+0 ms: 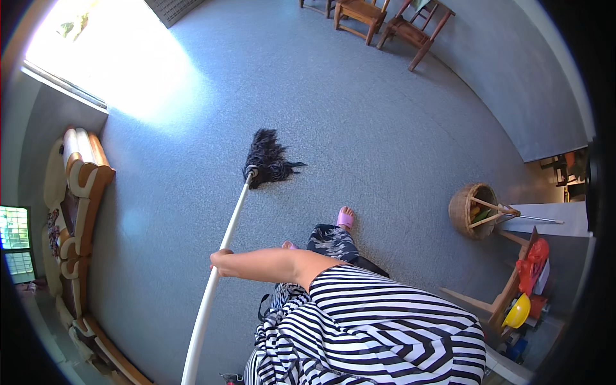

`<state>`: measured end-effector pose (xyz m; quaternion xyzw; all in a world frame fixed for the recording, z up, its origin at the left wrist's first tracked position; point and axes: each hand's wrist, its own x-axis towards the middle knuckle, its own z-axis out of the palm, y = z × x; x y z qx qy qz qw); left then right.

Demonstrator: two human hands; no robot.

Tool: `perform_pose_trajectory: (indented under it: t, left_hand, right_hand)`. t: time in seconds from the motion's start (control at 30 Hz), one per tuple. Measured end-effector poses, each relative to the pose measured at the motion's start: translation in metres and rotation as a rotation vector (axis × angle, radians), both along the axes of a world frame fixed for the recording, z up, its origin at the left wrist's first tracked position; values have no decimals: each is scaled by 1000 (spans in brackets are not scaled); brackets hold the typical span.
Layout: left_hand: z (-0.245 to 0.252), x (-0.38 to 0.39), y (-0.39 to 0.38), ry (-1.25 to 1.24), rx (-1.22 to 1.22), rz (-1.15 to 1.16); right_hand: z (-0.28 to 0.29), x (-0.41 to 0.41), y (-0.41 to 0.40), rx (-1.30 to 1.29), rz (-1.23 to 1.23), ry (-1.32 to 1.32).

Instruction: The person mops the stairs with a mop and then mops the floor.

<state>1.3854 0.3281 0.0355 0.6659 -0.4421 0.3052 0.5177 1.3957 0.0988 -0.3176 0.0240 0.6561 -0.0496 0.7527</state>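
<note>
My right hand (222, 262) is closed around the white handle (204, 308) of a string mop, with my bare forearm reaching across my body from a black-and-white striped sleeve. The handle runs from the bottom edge up to the dark mop head (267, 156). Its black strands lie spread on the grey speckled floor (365, 125), ahead of my feet. One pink slipper (344, 217) shows in full below my patterned trousers (332, 240); the other is mostly hidden behind my forearm. My left hand is out of view.
A wooden sofa (91, 207) lines the left wall, below a bright doorway (115, 57). Wooden chairs (361, 17) stand along the far wall. On the right are a woven basket (459, 211), a wooden frame (510, 284), a red plastic bag (532, 264) and a yellow bowl (517, 312).
</note>
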Motion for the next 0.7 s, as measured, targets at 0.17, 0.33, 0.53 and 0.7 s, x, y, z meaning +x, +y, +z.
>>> perform_pose_trajectory:
  t: [0.17,0.33,0.53,0.7]
  left_hand:
    - [1,-14,5,-365,230,493]
    - [-21,-36,-43,-524,157,378]
    - [-69,-86,-133,64,-129,11]
    - [-83,-142,-209,181,-48,-248]
  right_hand:
    - [19,-71,-28,-49,-5,-131]
    - [-1,-131,-67,-102,-55,-100]
    - [-44,-213,-132,-199,-266,-71]
    - [-77,-298,-199,-344,-422,-43]
